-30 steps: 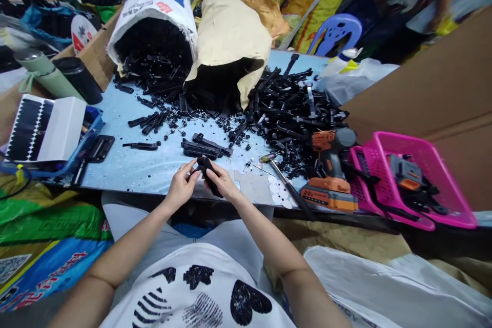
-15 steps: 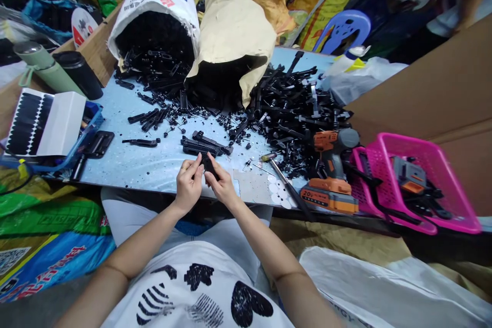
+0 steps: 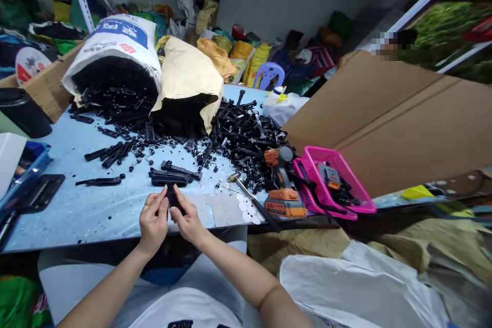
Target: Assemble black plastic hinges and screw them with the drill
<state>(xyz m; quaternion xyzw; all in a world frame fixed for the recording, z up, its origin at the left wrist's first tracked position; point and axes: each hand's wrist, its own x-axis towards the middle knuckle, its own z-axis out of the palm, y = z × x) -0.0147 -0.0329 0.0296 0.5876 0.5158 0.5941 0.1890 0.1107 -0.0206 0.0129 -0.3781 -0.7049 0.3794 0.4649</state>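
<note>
Both my left hand (image 3: pixel 154 219) and my right hand (image 3: pixel 188 219) are closed on one small black plastic part (image 3: pixel 171 198), fingertips and thumbs pinching it from either side at the table's front edge. Its exact kind is partly hidden by the fingers. Just beyond my fingertips lies a small stack of long black plastic pieces (image 3: pixel 171 175). A single black piece (image 3: pixel 100 181) lies alone to the left. Further back, a heap of black parts (image 3: pixel 246 133) spreads out from a white woven sack (image 3: pixel 119 46) and a beige sack (image 3: pixel 190 72).
An orange and grey cordless drill (image 3: pixel 282 184) stands on its battery at the right, beside a pink basket (image 3: pixel 365 200). A hammer (image 3: pixel 249 197) lies left of the drill. A cardboard sheet (image 3: pixel 384 128) rises behind the basket. A black cup (image 3: pixel 23 113) stands at the left.
My view has swung up and to the right, so the table sits further left in the picture. Both hands keep hold of the black part in front of the stack.
</note>
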